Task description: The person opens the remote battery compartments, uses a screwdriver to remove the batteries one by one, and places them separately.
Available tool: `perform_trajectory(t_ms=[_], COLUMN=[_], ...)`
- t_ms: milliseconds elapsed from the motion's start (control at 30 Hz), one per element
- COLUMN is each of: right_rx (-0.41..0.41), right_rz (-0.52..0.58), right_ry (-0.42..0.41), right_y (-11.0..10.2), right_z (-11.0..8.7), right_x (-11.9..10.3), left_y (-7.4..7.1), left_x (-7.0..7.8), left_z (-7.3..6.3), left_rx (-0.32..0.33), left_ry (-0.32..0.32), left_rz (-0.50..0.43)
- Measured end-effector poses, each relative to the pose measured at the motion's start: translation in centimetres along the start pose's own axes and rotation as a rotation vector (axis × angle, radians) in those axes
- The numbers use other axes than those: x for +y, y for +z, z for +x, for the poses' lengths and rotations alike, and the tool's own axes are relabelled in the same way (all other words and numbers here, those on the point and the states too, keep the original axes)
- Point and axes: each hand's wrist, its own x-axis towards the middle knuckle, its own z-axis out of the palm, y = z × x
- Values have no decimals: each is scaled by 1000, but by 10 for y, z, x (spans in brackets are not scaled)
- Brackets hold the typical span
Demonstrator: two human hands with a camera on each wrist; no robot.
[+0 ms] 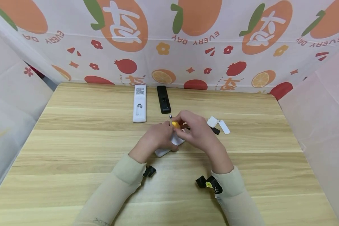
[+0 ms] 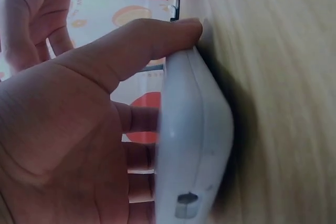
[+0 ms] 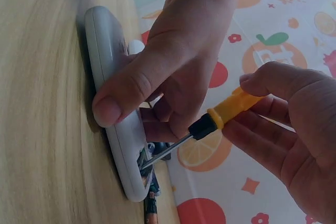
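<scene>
A white remote control [image 1: 162, 153] lies at mid-table under my left hand [image 1: 159, 136]. In the left wrist view the thumb presses the edge of the remote [image 2: 191, 129], and the other fingers reach round its far side. My right hand [image 1: 195, 127] pinches a screwdriver [image 3: 233, 107] by its yellow handle. The metal shaft slants down, and its tip is in the opening at one end of the remote [image 3: 97, 40]. Beside that end, a battery [image 3: 151, 205] is partly visible. The fingers cover much of the remote in the head view.
Behind my hands lie another white remote [image 1: 139, 105] and a black remote [image 1: 164, 99], both back side up. To the right of my right hand are two small white pieces [image 1: 224, 126] and a black piece [image 1: 215, 130]. A patterned cloth [image 1: 164, 59] hangs behind the wooden table [image 1: 87, 125].
</scene>
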Motion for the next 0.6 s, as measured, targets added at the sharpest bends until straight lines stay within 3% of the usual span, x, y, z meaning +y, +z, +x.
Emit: perform_trajectory(t_ms=[167,267,500,600], right_rx=[-83,-97,-47,-15], right_rz=[-76,-78,16,41], right_ry=[-100,-98,4,44], right_y=[4,6,-1,-5], right_z=[-1,-2,-6,-7], right_x=[-1,-1,5,8], left_y=[2,4,4,3], left_x=[-2,-2,-1,-2], left_z=[-4,-4,1,0], left_rx=[31,35,-17,-23], left_ry=[-52,-73,-6,14], left_rz=[-157,-190,-16,11])
